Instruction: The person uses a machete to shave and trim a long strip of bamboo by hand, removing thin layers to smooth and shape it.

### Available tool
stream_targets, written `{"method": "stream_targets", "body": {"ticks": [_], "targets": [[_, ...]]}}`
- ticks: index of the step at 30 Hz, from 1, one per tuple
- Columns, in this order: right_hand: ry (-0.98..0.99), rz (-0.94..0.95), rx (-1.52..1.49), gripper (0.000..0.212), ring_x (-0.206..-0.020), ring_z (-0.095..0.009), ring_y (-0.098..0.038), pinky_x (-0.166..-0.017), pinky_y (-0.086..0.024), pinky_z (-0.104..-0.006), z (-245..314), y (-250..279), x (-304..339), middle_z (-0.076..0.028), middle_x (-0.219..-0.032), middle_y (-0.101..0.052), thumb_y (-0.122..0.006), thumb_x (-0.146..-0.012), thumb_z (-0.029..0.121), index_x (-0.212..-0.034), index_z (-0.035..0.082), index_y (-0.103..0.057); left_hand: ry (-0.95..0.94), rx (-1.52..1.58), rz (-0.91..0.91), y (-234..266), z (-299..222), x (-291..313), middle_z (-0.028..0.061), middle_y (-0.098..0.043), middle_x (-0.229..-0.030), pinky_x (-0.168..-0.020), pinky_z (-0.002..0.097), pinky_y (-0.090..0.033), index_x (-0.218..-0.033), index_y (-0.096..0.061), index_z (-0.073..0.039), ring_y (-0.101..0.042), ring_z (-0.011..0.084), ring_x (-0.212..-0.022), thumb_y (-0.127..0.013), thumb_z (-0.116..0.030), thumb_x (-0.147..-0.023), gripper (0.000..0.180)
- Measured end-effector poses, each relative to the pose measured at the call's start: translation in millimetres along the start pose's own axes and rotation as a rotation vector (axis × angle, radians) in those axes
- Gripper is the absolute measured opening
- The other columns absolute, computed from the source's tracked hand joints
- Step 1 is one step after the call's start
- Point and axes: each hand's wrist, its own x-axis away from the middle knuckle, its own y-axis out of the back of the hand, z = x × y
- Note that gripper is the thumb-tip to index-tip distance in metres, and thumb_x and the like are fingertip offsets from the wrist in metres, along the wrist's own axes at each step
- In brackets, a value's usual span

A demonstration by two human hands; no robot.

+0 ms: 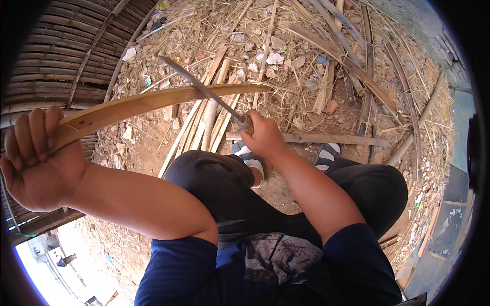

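Observation:
My left hand [47, 153] is closed round the near end of a long split bamboo strip [122, 109], its fingers curled over the edge. The strip is yellow-brown, bends slightly and reaches right across the view to a narrow tip. In my right hand [264, 135] is the handle of a long, dark-bladed knife [186, 75], pointing up and to the left. Its blade crosses the strip towards the far end and appears to touch it; the exact contact cannot be made out.
Several split bamboo pieces [212, 109] lie beyond my knees. A bamboo pole [332, 139] lies crosswise by my sandals [329, 153]. More long strips [367, 76] are heaped at far right among straw and stones. A woven bamboo wall [56, 56] stands at left.

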Motion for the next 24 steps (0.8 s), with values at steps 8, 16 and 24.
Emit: {"method": "stream_targets", "body": {"ticks": [8,16,24], "targets": [[-0.341,-0.001,0.112,0.04,-0.089,-0.045,-0.067,-0.078,-0.054,-0.0484,-84,-6,1,-0.027,-0.089,-0.068,-0.071,-0.079,0.021,-0.11,-0.001,-0.061,0.064,0.085,0.131,20,-2,-1,-0.0025,-0.035,-0.06,-0.058,0.0312,-0.029,-0.066,-0.041,-0.018,-0.032,0.0112,-0.054,-0.051,-0.027,-0.085,0.023],[0.146,0.193,-0.145,0.032,-0.075,-0.042,-0.067,-0.069,-0.051,-0.0486,102,47,-1,-0.023,-0.076,-0.066,-0.068,-0.079,0.017,-0.105,-0.001,-0.06,0.056,0.154,0.133,-3,7,5,-0.0032,-0.036,-0.059,-0.057,0.0296,-0.028,-0.067,-0.043,-0.017,-0.031,0.0101,-0.053,-0.05,-0.03,-0.09,0.028],[-0.007,0.104,-0.034,0.032,-0.083,-0.045,-0.067,-0.075,-0.052,-0.0498,63,38,-6,-0.026,-0.082,-0.067,-0.066,-0.08,0.016,-0.106,0.0,-0.061,0.0,0.21,0.133,-14,12,4,-0.0034,-0.035,-0.058,-0.056,0.0292,-0.026,-0.068,-0.043,-0.016,-0.03,0.0097,-0.053,-0.05,-0.03,-0.094,0.03]]}}
